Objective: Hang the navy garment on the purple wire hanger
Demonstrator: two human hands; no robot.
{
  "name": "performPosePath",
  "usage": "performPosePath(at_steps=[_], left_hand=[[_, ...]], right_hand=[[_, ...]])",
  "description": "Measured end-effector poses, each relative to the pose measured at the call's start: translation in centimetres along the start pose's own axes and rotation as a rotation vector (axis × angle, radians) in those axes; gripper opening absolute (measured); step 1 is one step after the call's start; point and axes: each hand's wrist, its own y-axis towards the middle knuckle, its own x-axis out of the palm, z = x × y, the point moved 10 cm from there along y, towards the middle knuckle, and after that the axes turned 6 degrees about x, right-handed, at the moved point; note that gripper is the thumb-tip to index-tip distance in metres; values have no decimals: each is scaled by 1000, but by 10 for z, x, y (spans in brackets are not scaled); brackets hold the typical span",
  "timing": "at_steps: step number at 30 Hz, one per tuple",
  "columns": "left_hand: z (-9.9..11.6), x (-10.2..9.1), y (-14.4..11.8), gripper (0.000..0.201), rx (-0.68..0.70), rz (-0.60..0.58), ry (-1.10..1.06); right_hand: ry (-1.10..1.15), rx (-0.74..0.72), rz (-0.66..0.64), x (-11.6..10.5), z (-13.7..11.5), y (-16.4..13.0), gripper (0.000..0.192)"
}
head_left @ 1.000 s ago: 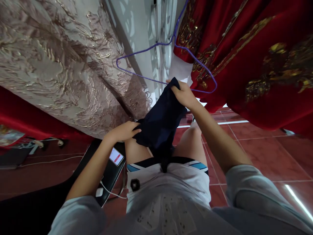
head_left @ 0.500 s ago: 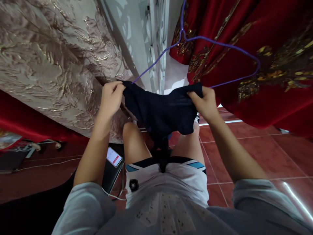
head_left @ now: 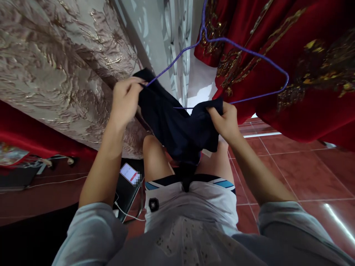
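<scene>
A dark navy garment hangs stretched between both hands above my knees. My left hand grips its upper left corner, right where the left tip of a purple wire hanger enters the cloth. My right hand is closed on the garment's right edge, lower down, next to the hanger's bottom wire. The hanger's hook end runs up out of the top of the frame. The garment's lower part droops between my legs.
A beige and gold brocade cloth hangs at the left, a red and gold embroidered garment at the right. A phone with a white cable lies on a black seat beside my left thigh. The floor is red tile.
My left hand rose from my knee to the garment's top corner and spread it. The hanger swung right, and its left tip is now in the cloth at my left hand.
</scene>
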Motion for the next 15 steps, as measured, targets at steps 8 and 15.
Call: performPosePath(at_steps=[8, 15], left_hand=[[54, 38, 6, 25, 195, -152, 4], [49, 19, 24, 19, 293, -107, 147]], right_hand=[[42, -86, -44, -10, -17, -9, 9], [-15, -283, 436, -134, -48, 6, 54]])
